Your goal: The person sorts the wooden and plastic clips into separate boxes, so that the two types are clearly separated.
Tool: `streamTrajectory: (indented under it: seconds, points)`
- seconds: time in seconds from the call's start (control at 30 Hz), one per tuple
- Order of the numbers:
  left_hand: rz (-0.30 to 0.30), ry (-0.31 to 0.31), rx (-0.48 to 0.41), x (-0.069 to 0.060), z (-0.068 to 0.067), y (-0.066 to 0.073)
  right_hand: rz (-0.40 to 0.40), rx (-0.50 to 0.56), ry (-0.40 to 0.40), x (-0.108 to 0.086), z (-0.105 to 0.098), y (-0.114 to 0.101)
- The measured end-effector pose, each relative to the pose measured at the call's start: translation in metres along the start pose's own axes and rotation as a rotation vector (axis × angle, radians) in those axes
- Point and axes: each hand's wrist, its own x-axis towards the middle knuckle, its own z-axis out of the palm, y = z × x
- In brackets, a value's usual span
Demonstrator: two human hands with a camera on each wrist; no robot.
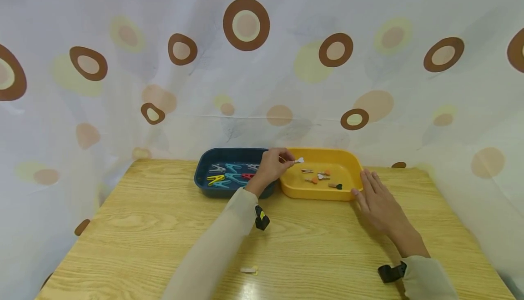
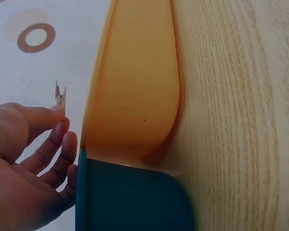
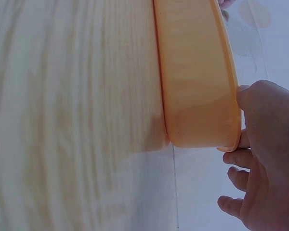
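Observation:
My left hand point(image 1: 272, 166) pinches a small wooden clothespin with a white heart point(image 1: 300, 160) between thumb and fingertips, above the left end of the yellow tray point(image 1: 323, 194). The left wrist view shows the prongs of this clothespin point(image 2: 61, 98) pointing up. Several small wooden clothespins lie in the yellow tray, among them one with a dark green heart point(image 1: 339, 186) and one with an orange heart point(image 1: 314, 180). My right hand point(image 1: 380, 204) rests against the tray's near right corner, fingers extended along the right rim and the thumb touching the near rim.
Left of the yellow tray and against it stands a dark blue tray point(image 1: 204, 189) with several larger plastic clothespins, including a yellow one point(image 1: 215, 179). One wooden clothespin point(image 1: 248, 270) lies on the wooden table point(image 1: 163, 227) near its front. A patterned cloth point(image 1: 270, 86) hangs behind.

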Motion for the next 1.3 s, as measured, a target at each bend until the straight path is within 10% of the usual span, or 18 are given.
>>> streamTrajectory:
  seconds: [1.3]
  points:
    - [-0.059, -0.024, 0.116, 0.015, 0.015, -0.004, 0.0, -0.001, 0.033, -0.001, 0.003, 0.0]
